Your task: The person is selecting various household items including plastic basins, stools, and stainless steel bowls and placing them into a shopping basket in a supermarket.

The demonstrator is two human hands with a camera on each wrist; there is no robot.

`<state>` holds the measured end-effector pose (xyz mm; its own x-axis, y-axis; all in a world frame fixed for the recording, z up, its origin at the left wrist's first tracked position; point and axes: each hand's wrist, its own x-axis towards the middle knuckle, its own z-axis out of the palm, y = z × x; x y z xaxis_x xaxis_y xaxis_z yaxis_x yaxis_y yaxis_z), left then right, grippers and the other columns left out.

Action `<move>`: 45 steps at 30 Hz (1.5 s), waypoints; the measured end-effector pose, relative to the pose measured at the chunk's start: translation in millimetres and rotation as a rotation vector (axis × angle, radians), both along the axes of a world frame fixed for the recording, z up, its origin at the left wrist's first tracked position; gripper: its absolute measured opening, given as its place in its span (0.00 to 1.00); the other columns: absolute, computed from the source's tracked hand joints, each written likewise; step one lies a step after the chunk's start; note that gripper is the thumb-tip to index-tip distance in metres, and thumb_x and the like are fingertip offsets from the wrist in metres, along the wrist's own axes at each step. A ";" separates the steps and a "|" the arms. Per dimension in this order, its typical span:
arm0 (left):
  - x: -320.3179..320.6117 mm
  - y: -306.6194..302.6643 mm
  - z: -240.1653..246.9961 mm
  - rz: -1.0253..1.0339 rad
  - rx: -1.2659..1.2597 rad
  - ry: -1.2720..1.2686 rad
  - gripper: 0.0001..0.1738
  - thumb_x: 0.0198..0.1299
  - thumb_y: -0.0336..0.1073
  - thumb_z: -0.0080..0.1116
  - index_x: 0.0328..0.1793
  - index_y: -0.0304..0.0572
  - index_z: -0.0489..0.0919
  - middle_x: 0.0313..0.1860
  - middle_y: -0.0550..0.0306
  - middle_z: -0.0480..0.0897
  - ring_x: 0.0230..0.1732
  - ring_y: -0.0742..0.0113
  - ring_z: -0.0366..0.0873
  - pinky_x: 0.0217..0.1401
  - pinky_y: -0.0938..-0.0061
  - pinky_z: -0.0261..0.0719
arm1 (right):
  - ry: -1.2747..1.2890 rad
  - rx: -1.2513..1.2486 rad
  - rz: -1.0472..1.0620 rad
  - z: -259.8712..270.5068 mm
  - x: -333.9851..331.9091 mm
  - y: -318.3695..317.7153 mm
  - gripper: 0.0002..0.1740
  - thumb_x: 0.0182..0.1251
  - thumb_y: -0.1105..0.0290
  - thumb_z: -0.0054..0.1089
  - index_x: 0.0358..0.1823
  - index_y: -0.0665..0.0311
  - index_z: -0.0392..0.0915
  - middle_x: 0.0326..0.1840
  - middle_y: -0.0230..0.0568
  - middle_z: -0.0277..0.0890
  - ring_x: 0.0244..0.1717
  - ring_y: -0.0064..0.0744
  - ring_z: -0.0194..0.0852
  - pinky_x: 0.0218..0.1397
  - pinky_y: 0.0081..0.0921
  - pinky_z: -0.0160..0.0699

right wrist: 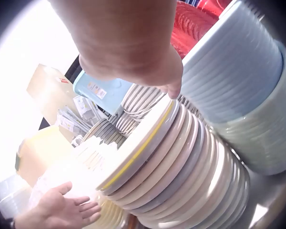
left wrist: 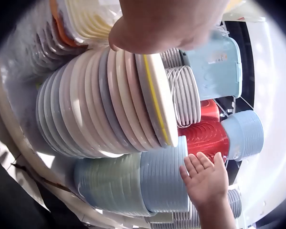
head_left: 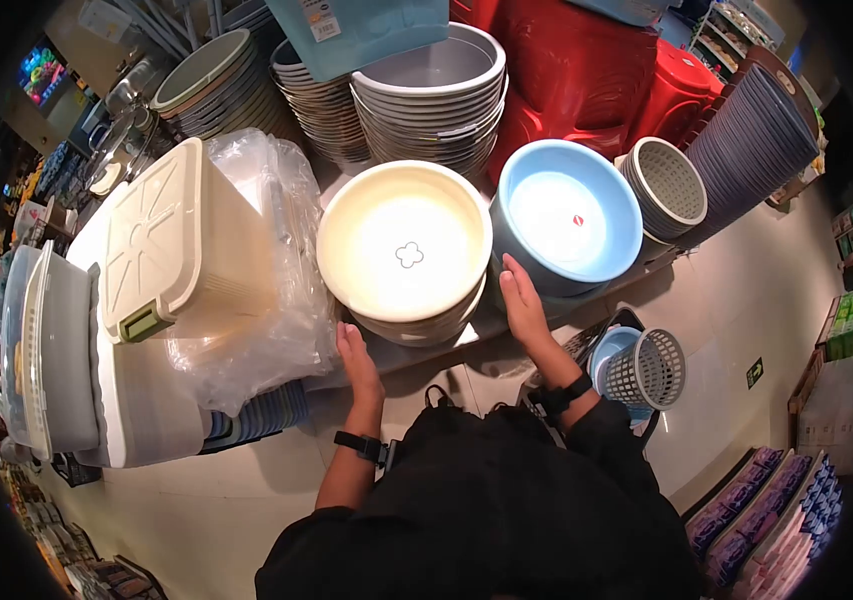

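A tall stack of basins (head_left: 406,240) stands in front of me, its cream top basin marked with a small flower outline. My left hand (head_left: 358,362) is at the stack's near left side, fingers straight. On the other side my right hand (head_left: 524,305) is raised between this stack and the blue basins (head_left: 568,215), with its fingers extended. In the left wrist view the right hand (left wrist: 207,183) shows an open palm facing the stack. From the right wrist, the left hand (right wrist: 66,209) appears with spread fingers. Neither hand holds anything.
Left of the stack, a lidded cream storage box (head_left: 151,240) sits beside plastic-wrapped goods (head_left: 271,270). Grey buckets (head_left: 431,100) and red stools (head_left: 576,80) stand behind. A grey perforated basket (head_left: 658,370) is low at the right. Tiled floor (head_left: 726,330) lies beyond the display's edge.
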<state>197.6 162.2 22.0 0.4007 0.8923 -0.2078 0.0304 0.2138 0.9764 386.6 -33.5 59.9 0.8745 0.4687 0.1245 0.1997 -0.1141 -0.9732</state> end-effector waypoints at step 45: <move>-23.7 -2.3 -78.8 -0.622 -0.637 0.200 0.49 0.67 0.70 0.41 0.79 0.37 0.51 0.74 0.41 0.63 0.74 0.52 0.62 0.74 0.60 0.57 | 0.547 0.082 -0.251 -72.3 -69.5 -87.4 0.36 0.79 0.46 0.35 0.77 0.63 0.52 0.77 0.44 0.56 0.77 0.36 0.52 0.74 0.41 0.53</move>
<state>173.9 159.9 -56.9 0.6745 0.2198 -0.7048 0.4768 0.5992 0.6432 317.1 -120.8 -12.3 0.9042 0.2479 -0.3477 -0.3557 -0.0135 -0.9345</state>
